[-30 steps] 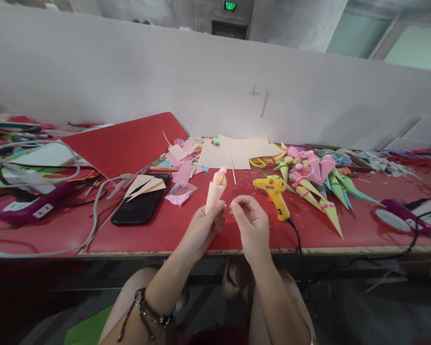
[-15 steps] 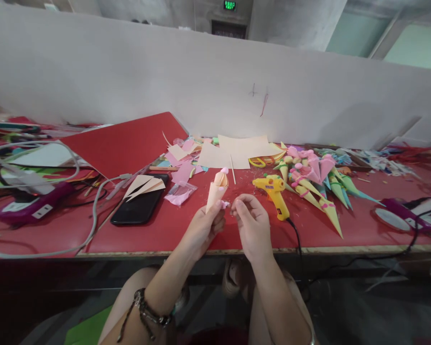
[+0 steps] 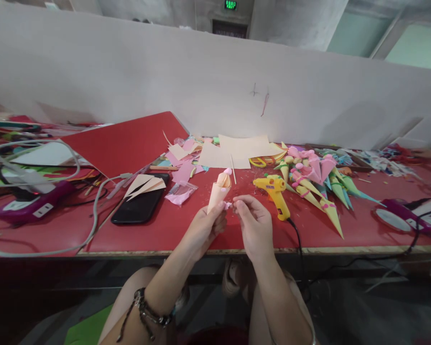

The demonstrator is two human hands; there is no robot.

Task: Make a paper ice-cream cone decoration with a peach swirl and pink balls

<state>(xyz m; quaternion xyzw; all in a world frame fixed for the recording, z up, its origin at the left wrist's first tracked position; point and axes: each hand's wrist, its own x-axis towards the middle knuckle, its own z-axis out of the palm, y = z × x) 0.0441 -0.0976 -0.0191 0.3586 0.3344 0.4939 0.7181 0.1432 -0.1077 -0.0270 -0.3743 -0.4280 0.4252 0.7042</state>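
Note:
My left hand (image 3: 207,224) is closed round a peach paper ice-cream cone (image 3: 217,196), held tilted above the table's front. A folded peach swirl forms its top, with a pink ball (image 3: 227,171) at the tip and a smaller pink dot on the cone's rim. By the left thumb sits a small pink lump of soft material (image 3: 228,205). My right hand (image 3: 253,223) is in a pinch just beside that lump; what lies between its fingertips is too small to make out. A yellow glue gun (image 3: 275,191) lies to the right of this hand.
Finished paper cones (image 3: 314,175) are heaped at the right. At the left, peach paper pieces (image 3: 143,186) rest on a black phone (image 3: 138,211), near a purple power strip (image 3: 32,206) and white cable. Peach sheets (image 3: 233,153), a thin white stick (image 3: 233,170) and pink scraps lie behind.
The cone has shifted very slightly to the right in my left hand. My right fingertips have closed together a little more, still next to the pink lump.

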